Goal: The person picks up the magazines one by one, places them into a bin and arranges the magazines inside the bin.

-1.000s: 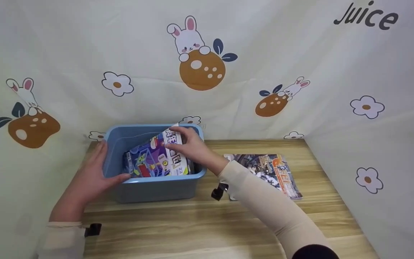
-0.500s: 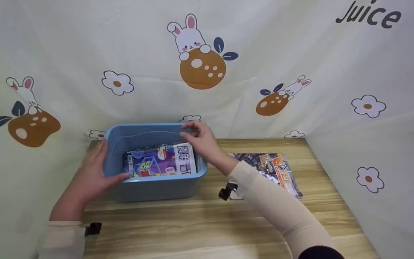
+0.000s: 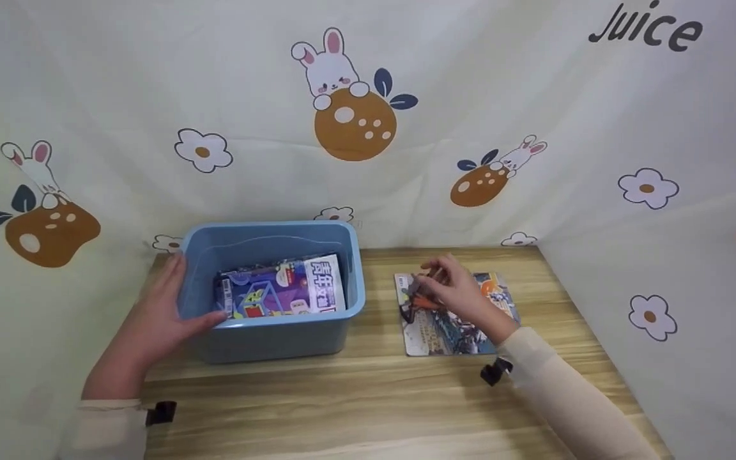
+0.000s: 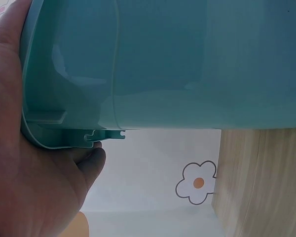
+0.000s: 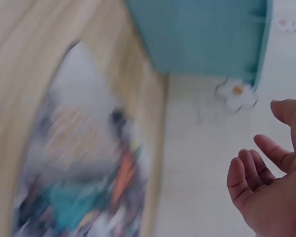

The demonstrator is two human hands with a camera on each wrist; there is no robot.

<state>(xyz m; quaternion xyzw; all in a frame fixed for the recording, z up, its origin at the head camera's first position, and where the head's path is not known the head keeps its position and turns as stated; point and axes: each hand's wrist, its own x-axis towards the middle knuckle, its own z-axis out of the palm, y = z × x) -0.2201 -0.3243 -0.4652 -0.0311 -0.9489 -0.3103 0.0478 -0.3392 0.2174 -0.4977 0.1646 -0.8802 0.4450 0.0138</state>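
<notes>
A blue plastic bin (image 3: 278,337) stands at the left of the table. Inside it lies a purple-and-white magazine (image 3: 291,287), on top of other printed matter that is mostly hidden. My left hand (image 3: 151,326) rests around the bin's near left corner, its fingers along the left side and thumb across the front rim. In the left wrist view the palm lies against the bin's rim (image 4: 24,98). My right hand (image 3: 460,294) hovers over a second magazine (image 3: 435,335), with its fingers loosely bent and nothing in them. That magazine looks blurred in the right wrist view.
The wood-grain table (image 3: 342,402) extends in front of the bin and magazine. A pale cloth backdrop (image 3: 259,185) with rabbit, orange and flower prints encloses the back and both sides. The bin's right wall stands a short gap from the magazine on the table.
The purple-and-white magazine has dropped down into the bin, released by my right hand. That hand has moved right, over the magazine on the table. The left hand stays at the bin.
</notes>
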